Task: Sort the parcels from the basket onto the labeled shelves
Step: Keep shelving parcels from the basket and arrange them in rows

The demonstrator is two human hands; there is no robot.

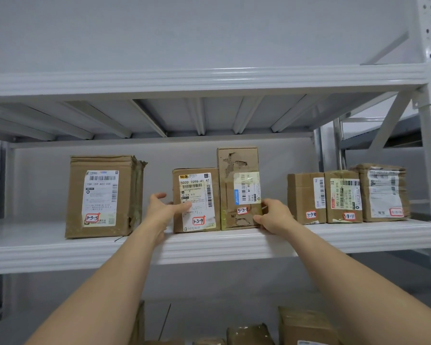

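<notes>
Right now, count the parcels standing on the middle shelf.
6. From the left: parcel 3-3-5 stands alone; parcel 3-3-9 and parcel 3-3-8 stand together between the hands; parcel 3-3-10, parcel 3-3-11 and the last parcel cluster rightward. Others may hide behind.

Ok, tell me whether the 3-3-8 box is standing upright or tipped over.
Upright. The 3-3-8 box stands on its short end on the shelf, taller than the 3-3-9 box touching its left side.
</notes>
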